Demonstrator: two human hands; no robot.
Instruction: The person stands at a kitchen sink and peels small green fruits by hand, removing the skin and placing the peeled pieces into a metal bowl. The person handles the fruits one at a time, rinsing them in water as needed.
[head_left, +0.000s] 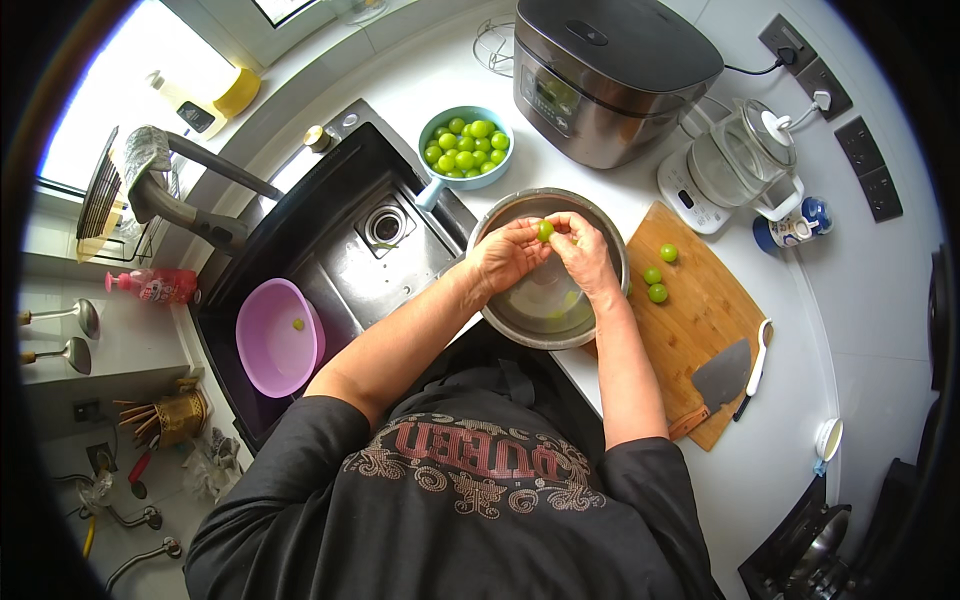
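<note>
My left hand (511, 256) and my right hand (583, 253) meet over a stainless steel bowl (551, 343). Between their fingertips is a round green grape (544, 230), gripped by the left fingers and touched by the right thumb. Pale green pieces (562, 306) lie low in the bowl. Several loose grapes (658, 292) rest on the wooden cutting board (697, 322) to the right. Beyond the bowl, a light blue handled bowl (429, 193) is full of green grapes (465, 160). A cleaver (721, 373) lies on the board's near end.
Left is a black sink (352, 277) holding a purple basin (274, 345) with a small green piece inside. A rice cooker (615, 75) and a glass kettle (739, 165) stand behind. A white-handled peeler or knife (759, 356) lies beside the board.
</note>
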